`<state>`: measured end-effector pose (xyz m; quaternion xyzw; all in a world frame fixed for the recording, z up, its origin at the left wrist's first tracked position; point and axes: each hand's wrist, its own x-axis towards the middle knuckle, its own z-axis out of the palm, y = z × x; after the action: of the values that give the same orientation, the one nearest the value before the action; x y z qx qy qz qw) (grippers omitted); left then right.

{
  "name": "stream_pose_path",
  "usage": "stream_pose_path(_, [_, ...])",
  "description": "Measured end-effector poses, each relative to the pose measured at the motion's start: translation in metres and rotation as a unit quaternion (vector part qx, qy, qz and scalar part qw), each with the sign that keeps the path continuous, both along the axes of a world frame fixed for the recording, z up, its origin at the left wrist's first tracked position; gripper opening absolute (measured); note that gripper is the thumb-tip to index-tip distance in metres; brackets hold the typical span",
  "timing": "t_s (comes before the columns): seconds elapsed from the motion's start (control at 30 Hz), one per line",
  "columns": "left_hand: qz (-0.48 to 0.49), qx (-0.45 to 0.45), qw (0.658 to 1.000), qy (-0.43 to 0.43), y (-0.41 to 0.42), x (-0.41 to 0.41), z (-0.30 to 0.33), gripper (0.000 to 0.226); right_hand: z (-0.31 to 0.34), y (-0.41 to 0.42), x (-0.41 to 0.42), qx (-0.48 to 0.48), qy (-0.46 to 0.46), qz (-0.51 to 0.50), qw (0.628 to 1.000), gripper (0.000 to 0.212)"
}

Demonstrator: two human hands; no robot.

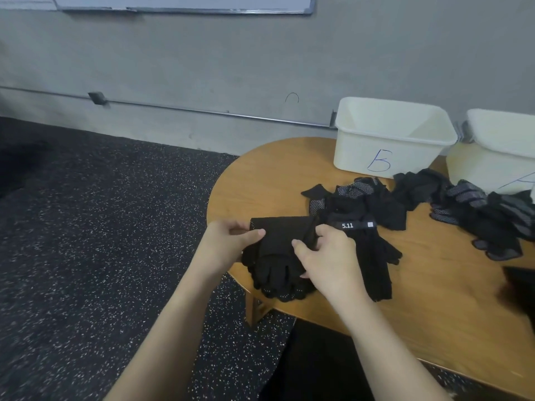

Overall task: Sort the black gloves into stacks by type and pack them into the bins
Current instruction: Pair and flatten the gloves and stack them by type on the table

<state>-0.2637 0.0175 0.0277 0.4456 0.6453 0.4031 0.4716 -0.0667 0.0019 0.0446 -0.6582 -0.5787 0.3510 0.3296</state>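
Observation:
A stack of black knit gloves [278, 256] lies at the near left edge of the round wooden table [275, 175]. My left hand [228, 244] pinches the cuff end of the top glove at its left side. My right hand [324, 256] grips the same glove's right edge between thumb and fingers. Just right of it lies a black glove with a "5.11" wrist strap [373, 256]. A loose pile of black gloves [362, 198], some dotted, sits behind. More gloves [486, 221] spread toward the right.
Two white bins stand at the back of the table: bin B [390, 137] and, cut off at the right edge, bin A [498, 157]. A dark object [518, 287] sits at the table's right edge. Speckled black floor lies to the left.

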Motion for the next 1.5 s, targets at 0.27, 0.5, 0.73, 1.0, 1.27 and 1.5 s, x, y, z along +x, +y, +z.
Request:
stream_pose_path(0.27, [-0.008, 0.044, 0.997, 0.06, -0.014, -0.006, -0.013, 0.012, 0.007, -0.013, 0.014, 0.087, -0.069, -0.022, 0.994, 0.036])
stream_pose_path(0.5, [-0.038, 0.221, 0.925, 0.306, -0.015, 0.004, -0.005, 0.035, 0.001, -0.015, 0.01, 0.211, -0.154, 0.088, 0.961, 0.027])
stream_pose_path(0.73, [-0.229, 0.184, 0.905, 0.309, -0.011, 0.022, -0.031, 0.058, -0.032, -0.005, -0.003, 0.116, -0.248, 0.207, 0.939, 0.052])
stream_pose_path(1.0, [-0.225, 0.179, 0.913, 0.291, -0.017, 0.017, -0.053, 0.057, -0.067, -0.01, -0.011, 0.11, -0.238, 0.179, 0.948, 0.066])
stream_pose_path(1.27, [-0.292, 0.14, 0.83, 0.455, 0.011, 0.023, 0.022, 0.094, 0.005, -0.021, 0.041, 0.219, -0.215, 0.154, 0.939, 0.046])
stream_pose_path(1.5, [-0.356, 0.217, 0.805, 0.423, 0.064, 0.122, 0.093, 0.04, 0.005, 0.007, 0.171, 0.166, -0.211, -0.013, 0.963, 0.034])
